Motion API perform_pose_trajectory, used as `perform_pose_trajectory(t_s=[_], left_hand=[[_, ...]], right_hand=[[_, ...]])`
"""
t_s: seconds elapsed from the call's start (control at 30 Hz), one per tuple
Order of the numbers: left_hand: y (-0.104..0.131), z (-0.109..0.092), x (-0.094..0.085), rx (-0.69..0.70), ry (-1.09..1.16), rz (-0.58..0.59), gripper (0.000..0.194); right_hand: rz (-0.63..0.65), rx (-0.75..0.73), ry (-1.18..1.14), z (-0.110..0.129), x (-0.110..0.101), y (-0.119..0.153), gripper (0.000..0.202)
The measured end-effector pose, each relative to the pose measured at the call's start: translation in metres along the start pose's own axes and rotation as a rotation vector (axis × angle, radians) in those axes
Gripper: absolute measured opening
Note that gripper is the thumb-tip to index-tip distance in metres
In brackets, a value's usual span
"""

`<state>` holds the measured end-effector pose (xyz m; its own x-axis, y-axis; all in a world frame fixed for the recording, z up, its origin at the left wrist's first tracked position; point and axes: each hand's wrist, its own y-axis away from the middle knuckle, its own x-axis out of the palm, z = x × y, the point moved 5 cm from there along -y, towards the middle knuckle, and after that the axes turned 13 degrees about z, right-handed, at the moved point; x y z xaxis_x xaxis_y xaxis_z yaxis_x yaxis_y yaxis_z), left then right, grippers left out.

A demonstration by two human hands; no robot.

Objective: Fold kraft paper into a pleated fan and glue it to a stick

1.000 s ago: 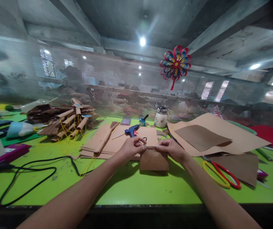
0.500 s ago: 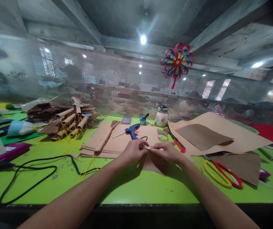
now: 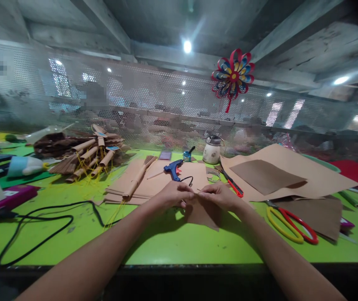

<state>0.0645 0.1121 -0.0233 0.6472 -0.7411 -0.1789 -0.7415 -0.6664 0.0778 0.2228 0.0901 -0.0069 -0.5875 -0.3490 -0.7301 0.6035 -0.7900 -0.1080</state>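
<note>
A small piece of brown paper (image 3: pixel 202 214) hangs from the fingertips of both hands above the green table (image 3: pixel 172 251). My left hand (image 3: pixel 177 195) pinches its upper edge on the left. Close beside it, my right hand (image 3: pixel 219 195) pinches the same edge, thumb against forefinger. Just beyond the hands, a blue glue gun (image 3: pixel 173 169) lies on a stack of brown paper sheets (image 3: pixel 160 177). A rolled paper piece with a fringed end (image 3: pixel 138 177) rests on the stack's left part.
Scissors (image 3: pixel 291 223) and large brown sheets (image 3: pixel 269 167) lie at right, near a red cutter (image 3: pixel 234 187). Paper rolls with yellow strings (image 3: pixel 87 156), a black cable (image 3: pixel 69 205) and a purple power strip (image 3: pixel 9 202) are left. A jar (image 3: pixel 212 149) stands behind.
My left hand's fingers have shifted slightly at the paper's upper edge. The hands remain close together, and the camera view has moved a little.
</note>
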Motion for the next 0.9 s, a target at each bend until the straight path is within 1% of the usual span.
perform_pose_trajectory(t_s=[0.1,0.23,0.5,0.6,0.73,0.9], left_hand=[[0.002,-0.001,0.0,0.006,-0.029,0.014,0.034],[0.0,-0.001,0.001,0.05,-0.206,0.048,0.037],[-0.001,-0.003,0.001,0.136,-0.52,0.033,0.038],[-0.001,-0.003,0.0,0.139,-0.552,0.021,0.036],[-0.004,0.0,0.001,0.144,-0.543,0.03,0.038],[-0.004,-0.001,0.003,0.146,-0.521,0.05,0.038]], right_hand=[[0.031,-0.002,-0.039,-0.001,0.002,-0.001,0.037],[0.066,-0.003,-0.024,-0.001,0.003,-0.001,0.039],[0.112,0.019,0.015,-0.006,0.003,-0.002,0.041],[0.082,0.016,0.025,-0.004,0.003,-0.002,0.033],[0.011,-0.032,0.013,0.003,0.003,-0.001,0.025],[0.018,-0.031,0.082,0.008,0.002,-0.001,0.023]])
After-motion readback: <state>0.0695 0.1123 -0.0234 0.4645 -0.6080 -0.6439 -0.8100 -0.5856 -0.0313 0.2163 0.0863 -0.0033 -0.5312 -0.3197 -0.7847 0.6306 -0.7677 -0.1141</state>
